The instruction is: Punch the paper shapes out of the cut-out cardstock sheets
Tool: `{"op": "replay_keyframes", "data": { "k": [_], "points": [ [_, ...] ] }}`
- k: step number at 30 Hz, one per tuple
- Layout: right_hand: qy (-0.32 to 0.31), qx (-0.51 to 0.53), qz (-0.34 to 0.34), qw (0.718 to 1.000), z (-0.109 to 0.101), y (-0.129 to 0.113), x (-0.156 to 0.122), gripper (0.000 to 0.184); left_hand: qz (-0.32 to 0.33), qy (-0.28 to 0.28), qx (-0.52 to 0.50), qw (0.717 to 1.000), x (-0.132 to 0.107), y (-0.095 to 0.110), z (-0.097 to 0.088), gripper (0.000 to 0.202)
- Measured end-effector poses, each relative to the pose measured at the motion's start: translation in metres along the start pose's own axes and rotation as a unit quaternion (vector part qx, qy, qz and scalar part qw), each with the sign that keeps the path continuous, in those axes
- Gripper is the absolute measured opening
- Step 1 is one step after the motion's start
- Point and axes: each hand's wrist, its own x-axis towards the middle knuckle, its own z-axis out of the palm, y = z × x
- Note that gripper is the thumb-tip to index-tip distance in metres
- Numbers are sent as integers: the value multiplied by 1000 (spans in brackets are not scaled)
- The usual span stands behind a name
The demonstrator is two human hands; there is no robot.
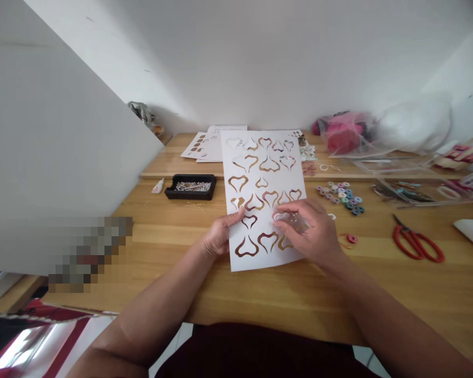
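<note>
A white paper sheet [266, 181] with rows of heart-like cut-out shapes is held up, tilted, above the wooden table. My left hand [223, 231] grips its lower left edge, thumb on the front and the other fingers mostly behind. On the lower right part of the sheet is my right hand [309, 226], its thumb and forefinger curled toward each other around one small cut-out shape [279, 216]. Whether the fingertips pinch that paper piece firmly is hard to see. Brown wood shows through many of the openings.
Left of the sheet stand a black tray [189, 197] of small beads and a small white bottle [157, 186]. Rightward lie several thread bobbins [341, 195], red-handled scissors [417, 242] and a clear tray [425, 194]. More printed sheets [203, 146] rest on the raised back shelf.
</note>
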Motion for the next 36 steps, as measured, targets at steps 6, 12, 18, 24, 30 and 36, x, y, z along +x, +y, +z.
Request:
{"op": "replay_keyframes", "data": {
  "k": [6, 12, 18, 24, 30, 36],
  "points": [
    [-26, 13, 54, 998, -3, 0, -1, 15, 5, 11, 6, 1000, 1, 0, -1, 47],
    [-67, 66, 135, 986, -8, 4, -1, 10, 12, 7, 5, 1000, 1, 0, -2, 46],
    [-105, 102, 162, 976, -11, 5, 3, 6, -6, 20, 8, 1000, 2, 1, -3, 43],
    [-134, 133, 174, 967, -16, 4, 3, 6, -9, 41, 16, 999, 2, 1, -1, 38],
    [-157, 170, 214, 949, -15, 6, 2, 11, -13, 42, 36, 998, 1, 1, 0, 39],
    [-142, 169, 180, 959, -16, 8, 3, 9, -9, 66, 35, 997, 2, 2, 0, 38]
  ]
}}
